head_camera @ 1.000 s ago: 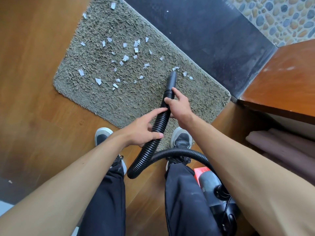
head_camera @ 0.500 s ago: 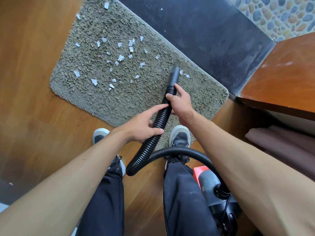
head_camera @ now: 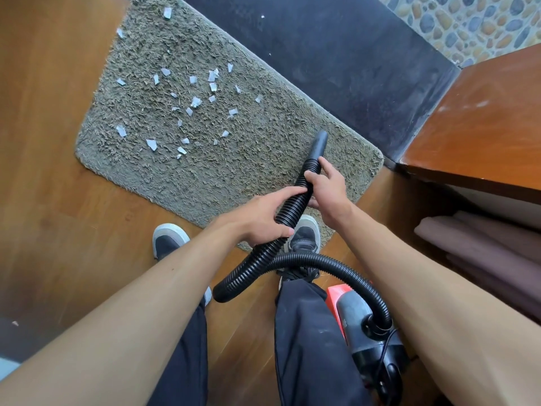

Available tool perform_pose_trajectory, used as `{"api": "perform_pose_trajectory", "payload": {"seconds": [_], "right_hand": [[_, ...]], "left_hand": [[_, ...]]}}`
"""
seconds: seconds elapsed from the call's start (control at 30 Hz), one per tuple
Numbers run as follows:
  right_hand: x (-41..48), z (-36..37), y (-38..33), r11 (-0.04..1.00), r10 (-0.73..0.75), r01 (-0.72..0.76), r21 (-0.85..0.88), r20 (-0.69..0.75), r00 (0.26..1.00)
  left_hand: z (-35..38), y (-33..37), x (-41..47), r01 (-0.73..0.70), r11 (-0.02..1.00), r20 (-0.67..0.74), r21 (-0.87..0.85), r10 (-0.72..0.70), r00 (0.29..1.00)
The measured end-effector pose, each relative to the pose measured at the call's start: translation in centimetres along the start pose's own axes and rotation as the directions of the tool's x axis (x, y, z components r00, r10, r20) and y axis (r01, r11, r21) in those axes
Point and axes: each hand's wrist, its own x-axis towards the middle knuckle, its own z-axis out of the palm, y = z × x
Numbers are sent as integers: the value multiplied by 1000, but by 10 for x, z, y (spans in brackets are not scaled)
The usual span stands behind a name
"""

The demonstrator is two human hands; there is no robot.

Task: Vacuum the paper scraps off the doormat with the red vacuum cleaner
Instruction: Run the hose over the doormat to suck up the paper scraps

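The brown wooden floor (head_camera: 58,200) carries a shaggy grey-green rectangular doormat (head_camera: 234,171), which lies ahead of the grip and runs off to its left. Behind the grip, low on the right beside the person's leg, stands the red-and-grey vacuum cleaner (head_camera: 351,315). From it a black ribbed plastic hose (head_camera: 254,260) loops across the right shoe and rises through both hands.

The left hand (head_camera: 260,221) grasps the hose lower down, its fingers curled over the ribs and the thumb underneath. The right hand (head_camera: 328,186) clasps it further forward, just behind the smooth black tubular nozzle (head_camera: 318,145). Both hands are clenched on the hose, the right one nearer the mouth.

The nozzle's long axis runs ahead of the grip and leans slightly right, so its mouth rests on bare pile near the mat's far right edge. The small white paper scraps (head_camera: 195,101) are scattered over the middle and left of the mat, ahead and well to the left of the grip, apart from the nozzle. A few more lie towards the mat's far left corner.

The coming move, as I judge it, is a swing of the nozzle leftward across the pile. The left hand is on the scraps' side, but the right hand steers the tip.
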Motion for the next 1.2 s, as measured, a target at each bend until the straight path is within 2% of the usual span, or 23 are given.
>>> {"api": "perform_pose_trajectory", "payload": {"seconds": [0.27,0.53,0.6,0.73,1.0,1.2], "right_hand": [[-1,-4,10,1000,13,-13,-3,30,999],[-4,24,0,996,-8,27,-87,210,978],[-5,26,0,995,0,21,-97,208,978],[-10,15,-2,996,27,-11,-85,190,981],[-11,15,0,998,22,-15,-60,119,993],[-21,62,10,998,49,-44,-35,174,983]], "left_hand": [[9,-1,-1,-11,999,-15,40,11,1000],[3,-26,-24,34,982,-67,-186,-47,997],[2,-25,-26,47,976,-66,-214,-63,996],[11,-24,-21,49,987,-63,-151,-59,996],[2,-26,-13,29,991,-15,-128,-31,999],[-19,-62,-42,43,954,-19,-296,-51,999]]}}
